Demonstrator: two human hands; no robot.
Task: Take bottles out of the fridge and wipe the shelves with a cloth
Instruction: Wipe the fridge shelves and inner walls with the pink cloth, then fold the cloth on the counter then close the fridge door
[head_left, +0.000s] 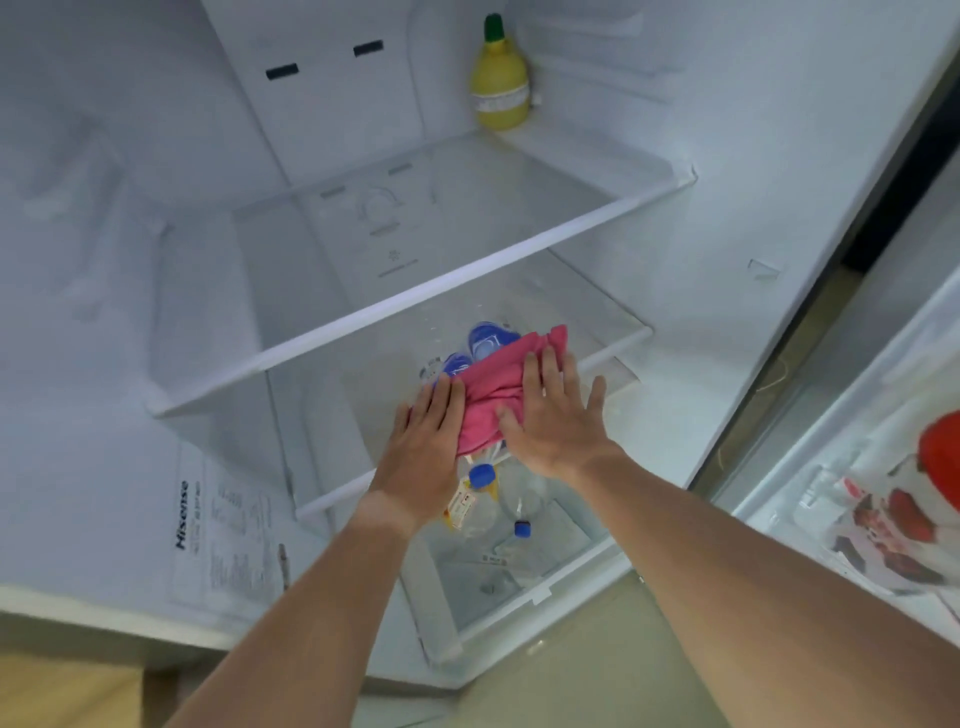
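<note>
A pink cloth (493, 389) lies flat on the lower glass shelf (613, 312) of the open fridge. My left hand (426, 447) presses on its left edge and my right hand (556, 410) lies flat on its right part, fingers spread. Through the glass, clear bottles with blue caps (481, 475) lie in the drawer (519, 608) below, and blue labels (485, 338) show past the cloth. A yellow lemon-juice bottle (500, 83) with a green cap stands at the back right of the upper glass shelf (415, 291).
The fridge door (857, 467) stands open on the right, with a red-topped package (919, 499) in its rack. A label sheet (218, 530) is stuck on the left inner wall. Pale floor (571, 675) shows below the drawer.
</note>
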